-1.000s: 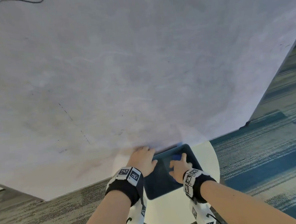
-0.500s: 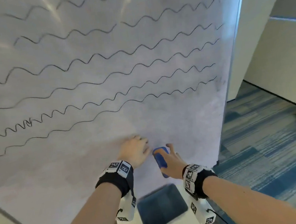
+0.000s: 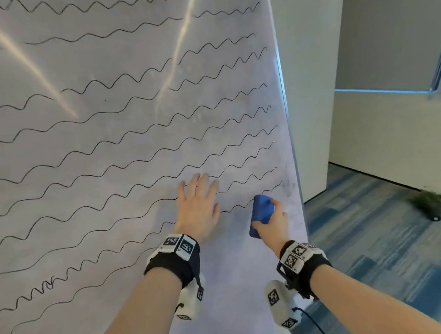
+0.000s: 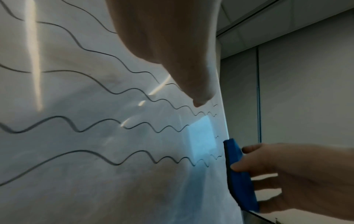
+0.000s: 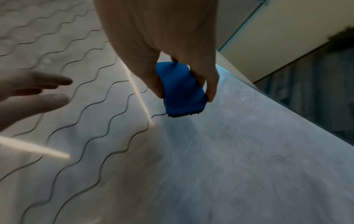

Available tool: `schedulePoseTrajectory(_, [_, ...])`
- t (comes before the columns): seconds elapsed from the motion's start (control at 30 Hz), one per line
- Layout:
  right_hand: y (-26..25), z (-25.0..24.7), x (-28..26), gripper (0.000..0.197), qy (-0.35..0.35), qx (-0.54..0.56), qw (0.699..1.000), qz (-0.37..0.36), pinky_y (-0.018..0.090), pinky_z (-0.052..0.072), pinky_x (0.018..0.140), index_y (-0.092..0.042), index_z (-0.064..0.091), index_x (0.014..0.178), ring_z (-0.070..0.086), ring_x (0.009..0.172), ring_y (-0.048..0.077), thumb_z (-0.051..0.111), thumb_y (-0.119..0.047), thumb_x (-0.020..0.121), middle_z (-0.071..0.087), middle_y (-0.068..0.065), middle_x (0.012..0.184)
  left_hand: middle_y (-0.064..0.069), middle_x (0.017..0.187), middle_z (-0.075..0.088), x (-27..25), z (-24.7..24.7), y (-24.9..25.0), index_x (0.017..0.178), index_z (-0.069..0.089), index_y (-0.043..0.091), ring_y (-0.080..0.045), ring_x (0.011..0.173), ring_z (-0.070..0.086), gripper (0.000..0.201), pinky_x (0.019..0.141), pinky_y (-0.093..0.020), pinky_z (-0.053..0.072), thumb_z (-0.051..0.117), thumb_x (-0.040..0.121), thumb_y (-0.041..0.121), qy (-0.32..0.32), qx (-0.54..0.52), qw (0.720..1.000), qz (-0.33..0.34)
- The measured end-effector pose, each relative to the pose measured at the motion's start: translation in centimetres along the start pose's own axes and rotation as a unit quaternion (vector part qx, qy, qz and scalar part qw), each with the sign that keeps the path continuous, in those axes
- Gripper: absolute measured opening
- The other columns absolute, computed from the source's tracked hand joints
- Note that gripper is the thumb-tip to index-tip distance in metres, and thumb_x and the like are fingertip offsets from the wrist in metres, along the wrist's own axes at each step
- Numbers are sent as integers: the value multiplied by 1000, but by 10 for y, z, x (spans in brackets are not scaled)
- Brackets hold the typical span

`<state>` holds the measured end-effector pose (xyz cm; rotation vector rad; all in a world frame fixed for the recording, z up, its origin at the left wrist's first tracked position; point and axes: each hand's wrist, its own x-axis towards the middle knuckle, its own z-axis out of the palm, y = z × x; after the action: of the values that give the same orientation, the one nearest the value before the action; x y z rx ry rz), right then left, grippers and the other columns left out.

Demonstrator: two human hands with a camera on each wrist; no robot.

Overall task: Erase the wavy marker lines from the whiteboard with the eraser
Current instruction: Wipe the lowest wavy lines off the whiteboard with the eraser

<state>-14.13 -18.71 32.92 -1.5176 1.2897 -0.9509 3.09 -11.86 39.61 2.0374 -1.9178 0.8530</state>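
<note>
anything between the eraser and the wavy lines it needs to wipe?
Partly. The blue eraser in the right hand already sits at the lowest wavy line's right end. Leftward, the left hand lies flat on the whiteboard, covering two lines.

1. Pale grey glossy flat whiteboard, crossed by thin black wavy marker lines above and left of the hands.
2. Bright blue rectangular foam eraser, dark underside.
3. Black wristbands with black-and-white square tags.
4. Blue and grey striped carpet floor, right of the hands.
</note>
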Motion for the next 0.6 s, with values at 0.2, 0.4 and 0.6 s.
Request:
schedulePoseTrajectory(0.2, [-5,-29,61,80,57,35,997,28,36,40,90,-12,21,144,44,117,35,67,-6,80,33,21,139,-13,139,51,44,11,26,129,59,14,-32,133,40,57,103,-58,36,70,78,38,14,29,999,33])
schedulePoseTrajectory(0.4, [7,-33,119,81,55,21,997,55,39,38,97,-14,14,148,39,126,37,64,-8,85,25,21,146,-15,148,42,98,30,30,138,53,14,-31,139,28,62,107,-62,31,63,83,42,44,50,997,32])
schedulePoseTrajectory(0.6, [51,-19,120,79,14,-35,998,-51,16,15,103,-21,5,146,19,140,26,60,-12,90,11,10,153,-15,157,25,109,57,35,150,32,16,-31,147,17,68,112,-62,10,32,90,49,44,61,996,53])
